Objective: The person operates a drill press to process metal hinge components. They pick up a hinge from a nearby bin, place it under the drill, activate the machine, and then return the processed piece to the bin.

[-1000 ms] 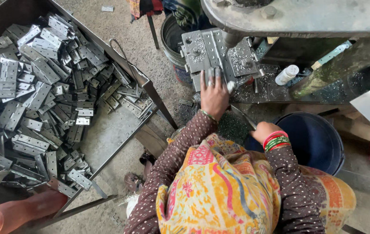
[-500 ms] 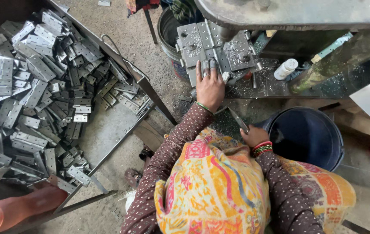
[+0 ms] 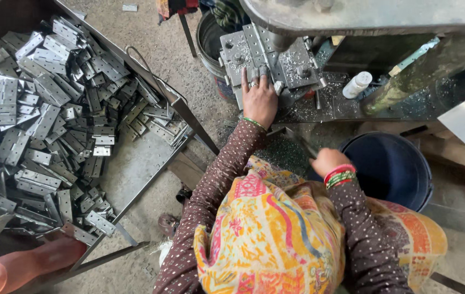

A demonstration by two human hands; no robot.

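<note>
Hinge plate point(image 3: 257, 73) sits on the press bed point(image 3: 292, 60), under the ram, at the near left part of the worktop point(image 3: 325, 106). Left hand point(image 3: 259, 98) lies flat on it, palm down, fingers point(image 3: 255, 76) stretched forward and spread over the plate's near edge, not curled round anything; pressing rather than gripping, likely to keep the piece seated against the fixture. Fingertips rest on the metal, close to the ram post.

Right hand point(image 3: 328, 160) is down by the lap, closed into a fist around a thin dark rod or handle point(image 3: 300, 144) that slants up toward the worktop's near edge. What the rod connects to is hidden.

Metal swarf litters the worktop. White bottle point(image 3: 356, 84) stands right of the bed. Dark blue bucket point(image 3: 393, 166) sits on the floor just beside the right hand. Large tray point(image 3: 134, 169) of loose hinges point(image 3: 42, 109) lies well left, within arm's reach for feeding.
</note>
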